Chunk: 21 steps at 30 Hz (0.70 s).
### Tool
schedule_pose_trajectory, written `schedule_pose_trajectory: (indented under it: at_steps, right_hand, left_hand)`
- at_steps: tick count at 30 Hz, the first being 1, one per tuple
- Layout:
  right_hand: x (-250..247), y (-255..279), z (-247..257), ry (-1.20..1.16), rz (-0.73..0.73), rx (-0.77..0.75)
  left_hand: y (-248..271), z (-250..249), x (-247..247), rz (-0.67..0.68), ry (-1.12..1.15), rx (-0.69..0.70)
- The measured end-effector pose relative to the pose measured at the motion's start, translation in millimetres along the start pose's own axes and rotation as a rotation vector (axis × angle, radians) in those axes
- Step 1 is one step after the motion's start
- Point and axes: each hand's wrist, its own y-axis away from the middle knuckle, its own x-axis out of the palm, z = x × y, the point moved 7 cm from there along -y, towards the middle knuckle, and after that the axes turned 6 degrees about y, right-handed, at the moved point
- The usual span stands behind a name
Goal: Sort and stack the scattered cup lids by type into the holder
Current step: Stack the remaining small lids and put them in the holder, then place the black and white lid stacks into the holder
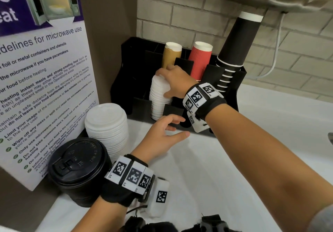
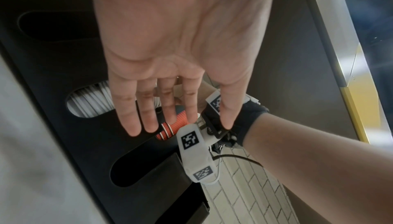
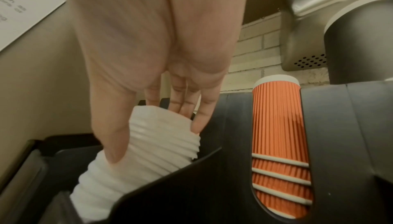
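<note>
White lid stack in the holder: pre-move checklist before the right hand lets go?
1. Right hand grips the white lid stack at its top: ok.
2. Stack stands inside a front slot of the black holder: ok.
3. Stack seated on the slot floor: cannot tell, hidden.
4. Left hand free, fingers spread: ok.
5. Remaining white lids and black lids moved into the holder: not ok.

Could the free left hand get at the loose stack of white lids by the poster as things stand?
Probably yes. The left hand is open, holds nothing, and hovers just right of the white lid stack, whose top and right side are uncovered.
</note>
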Motion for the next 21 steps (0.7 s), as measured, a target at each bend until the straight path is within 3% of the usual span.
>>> schedule_pose_trajectory:
  at_steps: [12,18,21]
  right_hand:
    - [-1.3,5.7,-3.3,0.03,0.044,0.041]
    - [-24.7,39.2,-14.7,-0.327,-0.11,0.05]
    - [-17.5,67.1,-13.4,-0.521,-0.06,0.054]
  left_hand:
    - [1.2,-12.3,3.8,0.021,-0.048,0.016]
    - [14.2,-67.5,21.8,0.193,-0.131,0.12]
    - [26.2,-104.3,18.8,0.243,-0.197,0.175]
